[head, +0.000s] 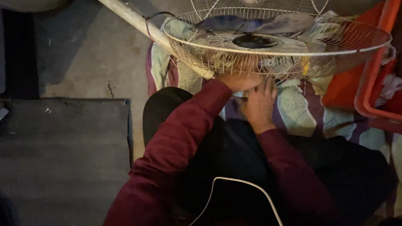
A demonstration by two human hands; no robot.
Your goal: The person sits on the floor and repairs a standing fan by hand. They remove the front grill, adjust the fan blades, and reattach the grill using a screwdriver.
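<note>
Hands, left [236, 80] and right [258, 104], reach beneath wire fan cage [276, 50] enclosing blades [251, 23]; grips hidden, cannot tell.

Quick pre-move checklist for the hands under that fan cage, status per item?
1. Left hand at the underside of the fan cage: ok, pressed up against it.
2. Right hand close beside the left, under the cage: ok.
3. What the fingers grip: cannot tell, hidden by the cage.
4. Blades in the open cage half, clear of both hands: ok.
5. Pole lying across the patterned cloth: ok.
6. Light on the work: not ok, dim.
</note>
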